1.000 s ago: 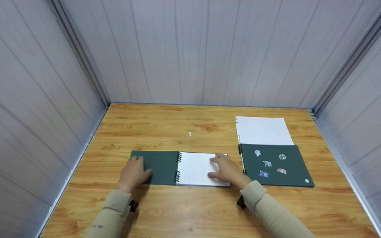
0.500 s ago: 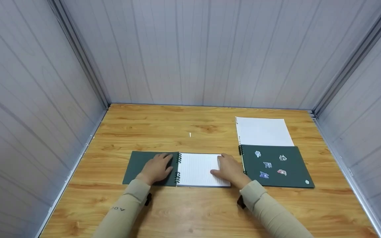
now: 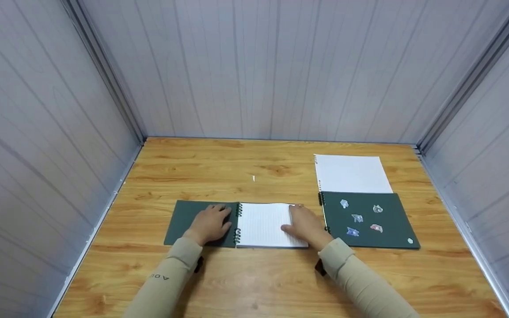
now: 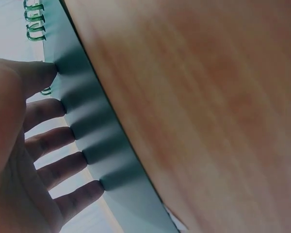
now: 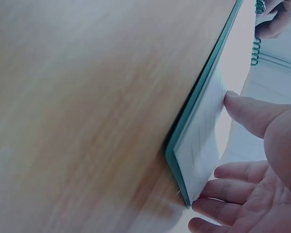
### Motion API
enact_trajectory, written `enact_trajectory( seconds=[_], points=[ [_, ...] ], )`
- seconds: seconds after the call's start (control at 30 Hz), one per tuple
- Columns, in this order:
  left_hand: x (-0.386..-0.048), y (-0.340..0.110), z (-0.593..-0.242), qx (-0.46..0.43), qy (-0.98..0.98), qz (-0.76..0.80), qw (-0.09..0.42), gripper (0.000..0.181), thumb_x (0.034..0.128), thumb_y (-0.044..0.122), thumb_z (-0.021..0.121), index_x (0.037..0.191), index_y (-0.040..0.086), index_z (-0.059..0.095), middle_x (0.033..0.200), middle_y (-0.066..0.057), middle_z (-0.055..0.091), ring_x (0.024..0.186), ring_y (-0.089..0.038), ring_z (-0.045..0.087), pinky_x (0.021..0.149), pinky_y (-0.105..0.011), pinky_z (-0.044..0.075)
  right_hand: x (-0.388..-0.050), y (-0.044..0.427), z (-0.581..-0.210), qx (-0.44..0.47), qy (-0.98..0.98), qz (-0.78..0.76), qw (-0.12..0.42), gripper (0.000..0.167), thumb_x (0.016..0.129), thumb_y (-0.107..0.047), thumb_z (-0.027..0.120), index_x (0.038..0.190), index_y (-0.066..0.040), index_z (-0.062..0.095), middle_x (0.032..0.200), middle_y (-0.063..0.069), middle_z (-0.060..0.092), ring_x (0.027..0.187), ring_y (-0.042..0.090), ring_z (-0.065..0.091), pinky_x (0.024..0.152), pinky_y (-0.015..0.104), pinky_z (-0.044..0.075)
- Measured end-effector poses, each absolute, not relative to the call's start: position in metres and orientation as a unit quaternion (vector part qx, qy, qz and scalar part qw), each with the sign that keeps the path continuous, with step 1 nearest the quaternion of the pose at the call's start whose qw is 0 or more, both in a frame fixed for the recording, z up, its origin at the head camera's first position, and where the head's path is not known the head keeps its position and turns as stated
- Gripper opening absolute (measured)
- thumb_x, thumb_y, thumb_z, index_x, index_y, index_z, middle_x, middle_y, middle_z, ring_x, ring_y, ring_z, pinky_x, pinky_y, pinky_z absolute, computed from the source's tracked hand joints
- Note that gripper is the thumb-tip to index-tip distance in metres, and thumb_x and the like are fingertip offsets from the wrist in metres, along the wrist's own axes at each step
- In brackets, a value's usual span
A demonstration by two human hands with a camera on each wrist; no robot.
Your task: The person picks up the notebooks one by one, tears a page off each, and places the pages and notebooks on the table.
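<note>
A spiral notebook with a dark green cover (image 3: 180, 223) lies open on the wooden table, its lined white page (image 3: 261, 226) on the right of the coil (image 3: 237, 236). My left hand (image 3: 210, 224) rests on the opened cover close to the coil; the left wrist view shows its spread fingertips (image 4: 94, 188) touching the green surface. At the page's outer edge is my right hand (image 3: 306, 226), thumb on the paper and the other fingers at the far right side. In the right wrist view the thumb (image 5: 247, 111) touches the page, and the fingers look fairly straight.
To the right lies a second green spiral notebook (image 3: 387, 227) with several animal-like stickers. A white sheet (image 3: 351, 174) with a punched edge extends behind it. A tiny white scrap (image 3: 253, 178) sits mid-table. Panelled walls (image 3: 254, 70) enclose the table's back and sides.
My left hand has moved right across the green cover, from its outer part to near the coil. The right hand has shifted slightly toward the page's outer edge.
</note>
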State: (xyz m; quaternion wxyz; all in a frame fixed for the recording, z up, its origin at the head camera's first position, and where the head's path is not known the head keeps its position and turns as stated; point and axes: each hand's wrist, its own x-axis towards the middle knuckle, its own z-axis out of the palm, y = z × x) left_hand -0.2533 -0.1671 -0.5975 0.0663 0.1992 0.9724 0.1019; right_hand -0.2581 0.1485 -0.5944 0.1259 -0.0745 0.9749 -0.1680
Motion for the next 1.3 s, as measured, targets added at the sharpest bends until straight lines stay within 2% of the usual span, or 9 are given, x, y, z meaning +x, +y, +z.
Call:
enact_trajectory(
  seconds=[0.2, 0.3, 0.57, 0.7, 0.83, 0.9, 0.97, 1.13, 1.3],
  points=[
    [-0.255, -0.167, -0.598, 0.195, 0.972, 0.114, 0.066, 0.048, 0.1087, 0.029, 0.067, 0.15, 0.004, 0.064, 0.157, -0.024, 0.059, 0.146, -0.047, 0.055, 0.118, -0.063, 0.048, -0.258, 0.147, -0.594, -0.068, 0.971, -0.203, 0.106, 0.072, 0.094, -0.029, 0.087, 0.152, -0.001, 0.058, 0.15, 0.023, 0.065, 0.141, 0.04, 0.061, 0.12, 0.056, 0.048],
    [-0.255, -0.167, -0.596, 0.193, 0.972, 0.115, 0.072, 0.049, 0.1089, 0.029, 0.067, 0.15, 0.004, 0.064, 0.157, -0.024, 0.059, 0.146, -0.047, 0.054, 0.119, -0.063, 0.047, -0.257, 0.145, -0.593, -0.055, 0.965, -0.238, 0.099, 0.072, 0.093, -0.021, 0.087, 0.155, -0.004, 0.056, 0.151, 0.02, 0.064, 0.143, 0.039, 0.06, 0.12, 0.055, 0.048],
    [-0.258, -0.161, -0.593, 0.19, 0.972, 0.111, 0.081, 0.048, 0.1078, 0.029, 0.068, 0.149, 0.005, 0.065, 0.158, -0.023, 0.058, 0.146, -0.046, 0.055, 0.12, -0.061, 0.047, -0.255, 0.148, -0.59, -0.014, 0.924, -0.381, 0.033, 0.072, 0.086, 0.009, 0.074, 0.154, 0.004, 0.052, 0.147, 0.027, 0.065, 0.137, 0.04, 0.064, 0.114, 0.056, 0.053],
    [-0.257, -0.162, -0.593, 0.187, 0.972, 0.119, 0.078, 0.047, 0.107, 0.027, 0.069, 0.148, 0.003, 0.066, 0.156, -0.024, 0.06, 0.144, -0.045, 0.056, 0.119, -0.061, 0.048, -0.255, 0.152, -0.589, 0.017, 0.896, -0.443, 0.025, 0.056, 0.086, 0.008, 0.074, 0.14, 0.004, 0.059, 0.131, 0.024, 0.069, 0.119, 0.033, 0.067, 0.102, 0.049, 0.058],
    [-0.256, -0.164, -0.592, 0.185, 0.972, 0.127, 0.074, 0.046, 0.1063, 0.026, 0.07, 0.146, 0.002, 0.067, 0.154, -0.025, 0.061, 0.144, -0.046, 0.057, 0.119, -0.061, 0.047, -0.255, 0.157, -0.592, 0.035, 0.879, -0.474, 0.042, 0.034, 0.09, -0.002, 0.078, 0.122, 0.004, 0.07, 0.111, 0.015, 0.075, 0.098, 0.022, 0.066, 0.089, 0.042, 0.059],
    [-0.256, -0.165, -0.592, 0.185, 0.972, 0.129, 0.073, 0.046, 0.1062, 0.026, 0.07, 0.146, 0.002, 0.067, 0.154, -0.025, 0.061, 0.143, -0.047, 0.057, 0.119, -0.062, 0.047, -0.256, 0.159, -0.594, 0.04, 0.878, -0.473, 0.054, 0.026, 0.094, -0.008, 0.079, 0.118, 0.003, 0.075, 0.111, 0.014, 0.079, 0.095, 0.02, 0.069, 0.089, 0.04, 0.061],
    [-0.256, -0.164, -0.592, 0.185, 0.972, 0.126, 0.07, 0.046, 0.106, 0.026, 0.07, 0.145, 0.002, 0.067, 0.154, -0.025, 0.061, 0.143, -0.047, 0.058, 0.118, -0.062, 0.048, -0.256, 0.162, -0.596, 0.048, 0.879, -0.471, 0.06, 0.02, 0.097, -0.012, 0.078, 0.111, 0.003, 0.079, 0.099, 0.01, 0.079, 0.084, 0.016, 0.064, 0.077, 0.032, 0.058],
    [-0.256, -0.164, -0.593, 0.184, 0.972, 0.127, 0.073, 0.047, 0.1065, 0.027, 0.069, 0.146, 0.002, 0.067, 0.155, -0.026, 0.06, 0.144, -0.047, 0.057, 0.118, -0.062, 0.048, -0.256, 0.166, -0.598, 0.062, 0.875, -0.475, 0.067, 0.018, 0.101, -0.014, 0.075, 0.101, 0.003, 0.08, 0.081, 0.003, 0.07, 0.07, 0.014, 0.057, 0.061, 0.024, 0.047],
    [-0.257, -0.162, -0.594, 0.182, 0.972, 0.127, 0.079, 0.047, 0.1068, 0.026, 0.068, 0.147, 0.001, 0.066, 0.155, -0.027, 0.059, 0.145, -0.048, 0.055, 0.12, -0.063, 0.046, -0.254, 0.17, -0.597, 0.077, 0.862, -0.495, 0.08, 0.017, 0.101, -0.012, 0.073, 0.104, 0.004, 0.08, 0.081, 0.003, 0.073, 0.07, 0.014, 0.061, 0.061, 0.023, 0.05]
  ],
)
